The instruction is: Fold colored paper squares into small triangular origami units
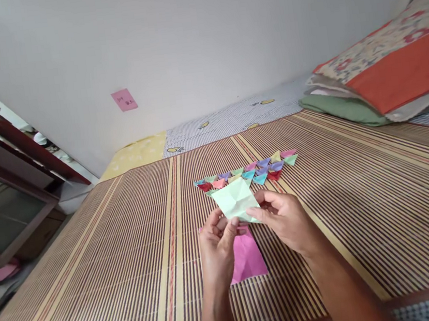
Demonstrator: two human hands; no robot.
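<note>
A pale green square of paper (pixel 237 199) with crease lines is held up between my two hands. My left hand (pixel 217 242) pinches its lower left edge, thumb on top. On the lower right edge, my right hand (pixel 282 217) grips it with the thumb in front and fingers behind. Below the hands a bright pink sheet (pixel 247 255) lies on the striped mat, partly hidden by my left hand. Just beyond the green paper, several small folded paper pieces (pixel 264 164) in many colours stand in rows, some hidden behind it.
The striped bamboo mat (pixel 112 256) covers the bed. Folded bedding (pixel 395 76) in orange, floral and green is stacked at the back right. A pink note (pixel 124 99) is stuck on the white wall. A glass-fronted cabinet (pixel 1 207) stands at the left.
</note>
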